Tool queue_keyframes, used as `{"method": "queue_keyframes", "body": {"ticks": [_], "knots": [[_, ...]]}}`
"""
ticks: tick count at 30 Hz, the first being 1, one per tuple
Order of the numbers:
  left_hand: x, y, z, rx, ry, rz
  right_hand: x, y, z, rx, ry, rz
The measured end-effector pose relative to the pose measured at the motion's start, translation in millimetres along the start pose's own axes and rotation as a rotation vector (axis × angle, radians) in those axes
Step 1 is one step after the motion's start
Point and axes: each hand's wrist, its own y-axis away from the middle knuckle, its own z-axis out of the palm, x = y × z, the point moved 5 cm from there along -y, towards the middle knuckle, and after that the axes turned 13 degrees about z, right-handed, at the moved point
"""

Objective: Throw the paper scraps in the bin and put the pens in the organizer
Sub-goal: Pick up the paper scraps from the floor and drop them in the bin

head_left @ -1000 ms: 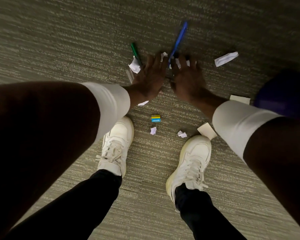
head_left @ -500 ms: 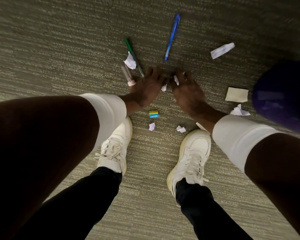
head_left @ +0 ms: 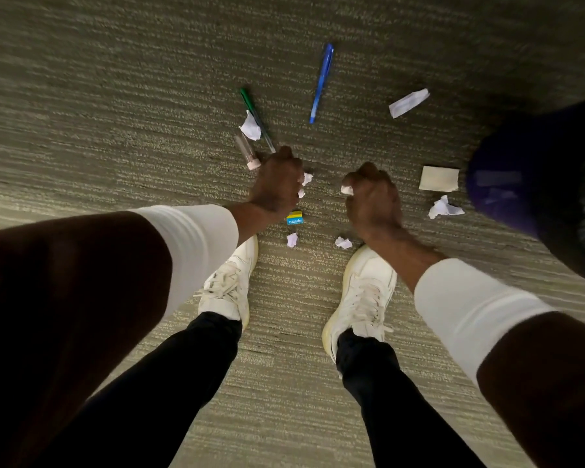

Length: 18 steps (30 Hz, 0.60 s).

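Both my hands are down at the carpet, fisted. My left hand (head_left: 277, 184) is closed around white paper scraps (head_left: 305, 180) that poke out at its right side. My right hand (head_left: 372, 197) is closed on a white paper scrap (head_left: 346, 189) showing at its left. A blue pen (head_left: 321, 83) lies further out, a green pen (head_left: 255, 118) and a clear pen (head_left: 246, 150) lie left of it. Loose scraps lie by the green pen (head_left: 250, 127), at the far right (head_left: 408, 102), near the bin (head_left: 444, 208) and by my shoes (head_left: 291, 239) (head_left: 343, 243).
A dark purple bin (head_left: 520, 184) with a black liner stands at the right edge. A beige sticky note pad (head_left: 439, 179) lies beside it. A small blue and yellow eraser (head_left: 295, 218) lies between my hands. My white shoes (head_left: 230, 282) (head_left: 365, 292) stand just below.
My hands went from flat and spread on the carpet near the blue pen to pulled back towards me and closed into fists on the gathered scraps.
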Motion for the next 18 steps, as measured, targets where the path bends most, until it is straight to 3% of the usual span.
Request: {"method": "queue_keyframes", "body": {"ticks": [6,10,18], "knots": [[57,6,-25,0.024,0.084,-0.055,28,52,-48,0.084,-0.351,0.112],[118,8,-56,0.142,0.226,-0.047,49,82,-92,0.164,-0.356,0.215],[263,-7,-130,0.419,0.462,0.122,119,134,-224,0.494,-0.568,0.435]]}}
